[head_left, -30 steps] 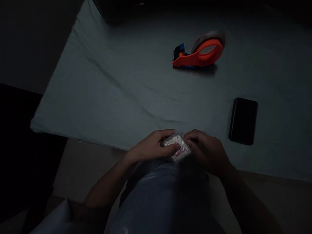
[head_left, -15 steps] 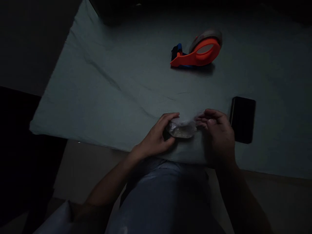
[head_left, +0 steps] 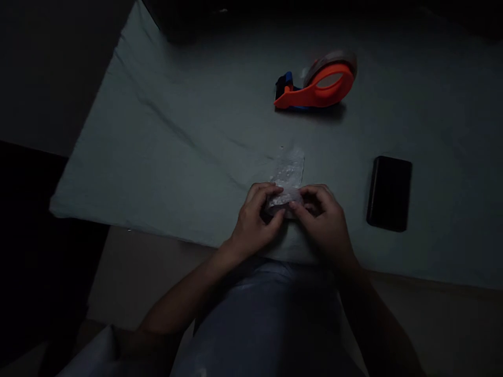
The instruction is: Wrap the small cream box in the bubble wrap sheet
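Note:
Close to the near edge of the table, both my hands grip a small bundle in bubble wrap [head_left: 281, 199]. A flap of the clear, bumpy wrap [head_left: 290, 163] stretches away from it across the cloth. My left hand [head_left: 257, 217] curls around the bundle's left side, thumb in front and fingers behind. My right hand [head_left: 326, 220] closes on the right side, its thumb pressing the near edge. What lies inside the wrap cannot be made out in the dim light.
An orange and blue tape dispenser [head_left: 330, 86] with a roll of tape stands farther back. To the right of my hands lies a dark rectangular object [head_left: 390, 193], perhaps a case or phone. Pale green cloth [head_left: 176, 173] with creases covers the table.
My right hand has moved left onto the bundle, having been off its right side with the loose wrap. The flap now lies flat, pointing away from me.

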`<action>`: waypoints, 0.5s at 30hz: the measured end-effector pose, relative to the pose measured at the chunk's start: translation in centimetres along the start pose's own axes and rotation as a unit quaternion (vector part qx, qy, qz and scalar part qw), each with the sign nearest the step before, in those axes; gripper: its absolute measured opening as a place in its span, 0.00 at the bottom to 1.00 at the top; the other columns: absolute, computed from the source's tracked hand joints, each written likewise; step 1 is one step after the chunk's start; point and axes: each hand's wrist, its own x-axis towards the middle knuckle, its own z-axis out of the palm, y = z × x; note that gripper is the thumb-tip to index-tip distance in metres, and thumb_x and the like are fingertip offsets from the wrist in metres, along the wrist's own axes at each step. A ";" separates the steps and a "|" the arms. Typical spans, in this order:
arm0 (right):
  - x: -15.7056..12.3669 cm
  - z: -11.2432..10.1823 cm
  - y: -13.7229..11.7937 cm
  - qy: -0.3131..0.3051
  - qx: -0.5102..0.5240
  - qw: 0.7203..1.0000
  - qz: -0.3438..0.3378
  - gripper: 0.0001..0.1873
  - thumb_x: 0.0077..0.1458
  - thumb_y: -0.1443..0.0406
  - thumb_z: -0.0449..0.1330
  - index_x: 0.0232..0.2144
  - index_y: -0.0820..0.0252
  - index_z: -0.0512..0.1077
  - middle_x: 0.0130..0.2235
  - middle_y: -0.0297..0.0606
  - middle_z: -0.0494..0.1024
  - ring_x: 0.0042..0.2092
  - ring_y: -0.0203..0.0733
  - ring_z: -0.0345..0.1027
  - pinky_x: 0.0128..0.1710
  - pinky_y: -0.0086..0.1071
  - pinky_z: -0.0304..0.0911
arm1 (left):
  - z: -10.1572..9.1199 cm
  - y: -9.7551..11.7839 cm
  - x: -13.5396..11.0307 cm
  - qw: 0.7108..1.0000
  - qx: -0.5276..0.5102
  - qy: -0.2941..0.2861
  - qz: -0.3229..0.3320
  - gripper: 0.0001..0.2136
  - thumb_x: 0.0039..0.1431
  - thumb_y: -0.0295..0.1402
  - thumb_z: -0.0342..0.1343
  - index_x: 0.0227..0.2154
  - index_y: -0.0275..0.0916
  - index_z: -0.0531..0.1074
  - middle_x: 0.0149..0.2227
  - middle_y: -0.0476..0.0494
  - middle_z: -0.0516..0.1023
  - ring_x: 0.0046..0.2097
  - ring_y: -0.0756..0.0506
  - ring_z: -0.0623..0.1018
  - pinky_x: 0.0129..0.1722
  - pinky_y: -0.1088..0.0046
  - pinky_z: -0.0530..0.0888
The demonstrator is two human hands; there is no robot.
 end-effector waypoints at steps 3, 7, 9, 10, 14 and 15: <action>-0.3 0.3 -0.4 0.043 -0.057 0.993 -0.095 0.06 0.52 0.66 0.61 0.35 0.56 0.68 0.38 0.37 0.71 0.43 0.42 0.69 0.43 0.37 0.68 | 0.6 -0.3 -0.6 0.999 0.003 0.005 0.054 0.14 0.56 0.23 0.53 0.46 0.38 0.66 0.45 0.40 0.70 0.56 0.42 0.70 0.55 0.58 0.70; -1.3 0.6 -0.1 0.055 -0.079 0.991 -0.089 0.04 0.54 0.66 0.59 0.34 0.56 0.67 0.33 0.35 0.73 0.35 0.39 0.69 0.36 0.34 0.68 | 1.0 -0.8 -1.2 0.995 0.041 0.023 0.085 0.15 0.56 0.22 0.54 0.47 0.38 0.66 0.44 0.40 0.70 0.53 0.42 0.70 0.53 0.57 0.71; -1.8 0.6 0.3 0.058 -0.076 0.994 -0.061 0.05 0.55 0.64 0.59 0.36 0.55 0.67 0.33 0.34 0.74 0.34 0.38 0.70 0.34 0.33 0.69 | 0.9 -1.0 -1.3 0.994 0.056 0.034 0.089 0.15 0.56 0.23 0.54 0.46 0.38 0.66 0.44 0.40 0.70 0.51 0.43 0.71 0.52 0.59 0.72; -2.0 0.5 0.5 0.066 -0.076 0.994 -0.049 0.08 0.55 0.63 0.59 0.39 0.55 0.67 0.34 0.35 0.75 0.34 0.39 0.71 0.33 0.33 0.69 | 0.7 -1.0 -1.3 0.993 0.064 0.043 0.089 0.14 0.57 0.23 0.54 0.46 0.38 0.66 0.43 0.41 0.70 0.50 0.44 0.72 0.51 0.60 0.72; -2.2 -0.2 1.6 0.104 -0.085 0.991 -0.004 0.21 0.57 0.64 0.57 0.53 0.55 0.63 0.34 0.36 0.76 0.33 0.39 0.72 0.33 0.34 0.69 | -0.4 -1.6 -1.1 0.988 0.092 0.107 0.062 0.16 0.59 0.23 0.50 0.50 0.39 0.65 0.44 0.41 0.70 0.48 0.45 0.72 0.45 0.67 0.75; -2.2 -0.5 1.9 0.109 -0.087 0.990 0.000 0.22 0.57 0.65 0.56 0.55 0.55 0.61 0.35 0.36 0.76 0.34 0.40 0.72 0.33 0.34 0.70 | -0.8 -1.8 -1.0 0.987 0.099 0.116 0.058 0.19 0.58 0.22 0.49 0.52 0.40 0.63 0.47 0.39 0.70 0.50 0.45 0.71 0.47 0.66 0.75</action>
